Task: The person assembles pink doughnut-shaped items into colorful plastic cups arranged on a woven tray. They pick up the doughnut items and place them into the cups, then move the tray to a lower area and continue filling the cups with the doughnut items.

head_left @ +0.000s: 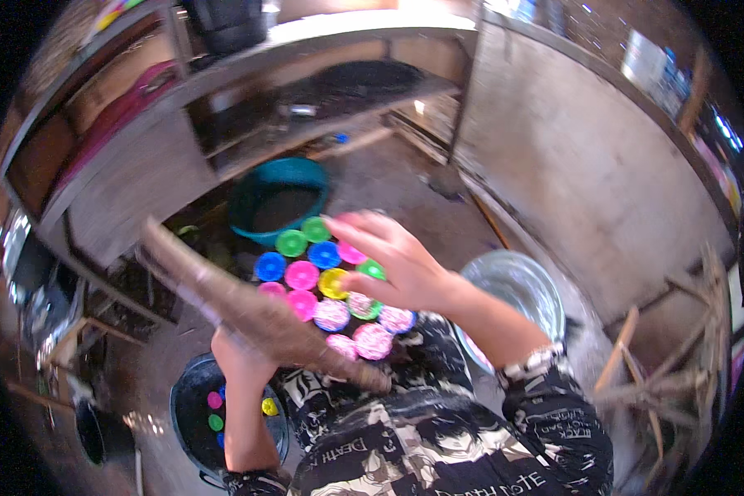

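My left hand (244, 360) is closed round a long brown board-like piece (256, 310), tilted and smeared by motion. Beyond it, in front of my lap, small round ridged plastic cups stand close together. Among them are a green cup (292, 243), a blue cup (270, 267), a pink cup (302, 275) and a yellow cup (332, 283). Nearer me, several show a pink-and-white crumbly filling (373, 341). My right hand (397, 264) hovers over the right side of the group, fingers stretched and apart, hiding some cups. What carries the cups is hidden.
A teal basin (279, 198) sits on the floor ahead. At lower left is a dark bucket (192, 397) with several coloured cups inside; to the right stands a pale clear tub (546, 289). Wooden shelving (132, 178), a plain panel (587, 157) and stacked sticks (678, 372) surround the area.
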`<state>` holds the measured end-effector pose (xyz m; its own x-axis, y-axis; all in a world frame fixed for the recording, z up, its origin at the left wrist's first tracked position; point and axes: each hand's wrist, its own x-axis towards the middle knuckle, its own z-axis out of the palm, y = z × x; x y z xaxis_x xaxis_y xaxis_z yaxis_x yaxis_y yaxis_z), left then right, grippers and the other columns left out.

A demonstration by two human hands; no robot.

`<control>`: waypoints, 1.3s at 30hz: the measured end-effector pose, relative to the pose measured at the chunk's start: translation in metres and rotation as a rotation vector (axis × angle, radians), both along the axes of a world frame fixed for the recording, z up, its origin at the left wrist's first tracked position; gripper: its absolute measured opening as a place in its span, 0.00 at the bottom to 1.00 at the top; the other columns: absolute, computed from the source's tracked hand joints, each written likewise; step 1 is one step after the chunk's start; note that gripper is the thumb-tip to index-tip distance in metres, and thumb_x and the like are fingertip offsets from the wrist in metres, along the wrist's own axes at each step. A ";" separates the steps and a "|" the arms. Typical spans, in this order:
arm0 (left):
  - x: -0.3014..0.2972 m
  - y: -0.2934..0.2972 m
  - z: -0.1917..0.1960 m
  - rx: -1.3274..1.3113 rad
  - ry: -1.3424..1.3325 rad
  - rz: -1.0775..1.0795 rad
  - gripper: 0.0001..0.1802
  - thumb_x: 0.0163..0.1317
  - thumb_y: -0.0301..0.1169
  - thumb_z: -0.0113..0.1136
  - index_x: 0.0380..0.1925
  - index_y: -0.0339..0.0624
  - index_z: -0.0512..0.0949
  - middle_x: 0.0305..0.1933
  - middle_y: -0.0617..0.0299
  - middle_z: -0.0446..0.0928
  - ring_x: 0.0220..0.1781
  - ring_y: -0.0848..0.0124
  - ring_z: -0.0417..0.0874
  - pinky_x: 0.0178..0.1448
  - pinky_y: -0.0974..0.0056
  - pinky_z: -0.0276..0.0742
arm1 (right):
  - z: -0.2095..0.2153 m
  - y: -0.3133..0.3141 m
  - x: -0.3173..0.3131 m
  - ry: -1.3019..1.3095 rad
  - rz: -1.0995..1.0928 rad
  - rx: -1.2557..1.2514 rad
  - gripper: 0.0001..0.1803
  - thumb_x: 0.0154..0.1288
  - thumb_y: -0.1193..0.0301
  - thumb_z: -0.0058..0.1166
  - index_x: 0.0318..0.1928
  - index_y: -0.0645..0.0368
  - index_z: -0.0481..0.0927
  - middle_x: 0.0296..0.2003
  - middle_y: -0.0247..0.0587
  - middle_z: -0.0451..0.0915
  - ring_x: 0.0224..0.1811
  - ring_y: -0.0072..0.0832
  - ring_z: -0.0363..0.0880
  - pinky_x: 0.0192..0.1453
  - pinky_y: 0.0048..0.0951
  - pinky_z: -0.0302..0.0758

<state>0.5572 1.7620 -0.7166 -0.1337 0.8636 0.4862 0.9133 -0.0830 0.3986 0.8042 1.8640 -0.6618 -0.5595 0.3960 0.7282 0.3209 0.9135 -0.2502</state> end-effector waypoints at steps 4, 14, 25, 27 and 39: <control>0.118 0.061 0.032 0.393 0.238 -0.395 0.20 0.43 0.37 0.68 0.37 0.40 0.78 0.28 0.52 0.78 0.30 0.53 0.79 0.35 0.55 0.74 | 0.055 -0.013 0.016 0.215 -0.166 0.172 0.39 0.57 0.49 0.54 0.54 0.74 0.67 0.40 0.55 0.72 0.44 0.48 0.72 0.51 0.39 0.70; 0.265 0.050 0.056 -0.066 0.484 -0.807 0.18 0.41 0.39 0.68 0.30 0.41 0.77 0.22 0.54 0.76 0.28 0.54 0.81 0.35 0.58 0.76 | 0.059 -0.096 0.195 -0.128 -0.117 -0.276 0.26 0.52 0.73 0.57 0.48 0.64 0.60 0.33 0.45 0.76 0.35 0.43 0.80 0.39 0.38 0.75; 0.317 0.113 -0.017 -0.227 -0.572 -1.468 0.20 0.40 0.24 0.74 0.35 0.45 0.77 0.47 0.61 0.73 0.52 0.60 0.75 0.56 0.51 0.71 | 0.015 -0.122 0.394 1.208 -0.280 0.054 0.24 0.57 0.78 0.50 0.52 0.55 0.57 0.30 0.35 0.74 0.35 0.32 0.75 0.41 0.37 0.73; 0.343 0.110 -0.027 -0.634 -1.078 -1.203 0.25 0.43 0.33 0.75 0.42 0.48 0.74 0.68 0.54 0.58 0.68 0.50 0.63 0.69 0.44 0.55 | -0.015 -0.112 0.381 1.401 -0.201 0.104 0.23 0.58 0.77 0.52 0.52 0.54 0.57 0.31 0.36 0.74 0.36 0.35 0.75 0.43 0.39 0.73; 0.347 0.094 -0.003 0.041 -1.451 -1.197 0.18 0.60 0.51 0.57 0.43 0.55 0.71 0.48 0.62 0.64 0.61 0.51 0.67 0.69 0.44 0.55 | -0.291 -0.095 0.422 -0.523 -1.135 -1.406 0.34 0.55 0.40 0.51 0.43 0.60 0.82 0.42 0.51 0.81 0.48 0.41 0.80 0.48 0.37 0.76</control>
<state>0.9040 1.8561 -0.7197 0.1796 0.7918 0.5838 -0.6271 -0.3650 0.6881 1.2266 1.7692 -0.9525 0.3333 0.7667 -0.5487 0.8279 -0.5164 -0.2188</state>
